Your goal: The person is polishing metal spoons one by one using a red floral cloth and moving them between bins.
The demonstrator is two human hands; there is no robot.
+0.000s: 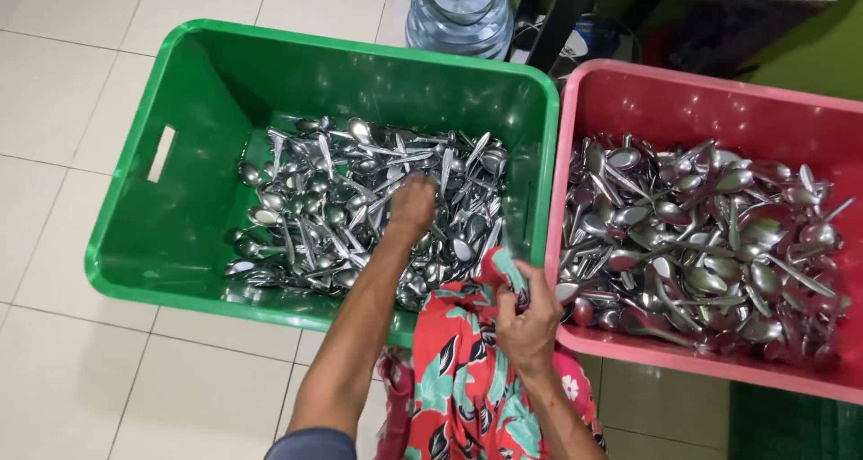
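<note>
- Head view: the person's left hand (413, 205) reaches down into the green plastic crate (193, 109), resting on the heap of steel spoons (342, 208) that covers the crate's bottom.
- The left hand's fingers are curled down into the spoons; whether they grip any cannot be told, since the back of the hand hides them.
- The right hand (529, 321) is held over the gap where the two crates meet, close to the person's body.
- Its fingers are closed on a red floral cloth (467, 370), bunched up around something; a blurred metal piece shows just above the fold, too smeared to tell what it is.
- The cloth hangs from that hand down to the lower edge of the view, in front of the green crate's near rim.
- The pink plastic crate (683, 100) stands just beside the green one on its right, walls touching or nearly so, and holds a second heap of spoons (701, 244).
- Both crates sit on a pale tiled floor (63, 82).
- Beyond the green crate stands a clear water jug (458, 15) with a red handle.
</note>
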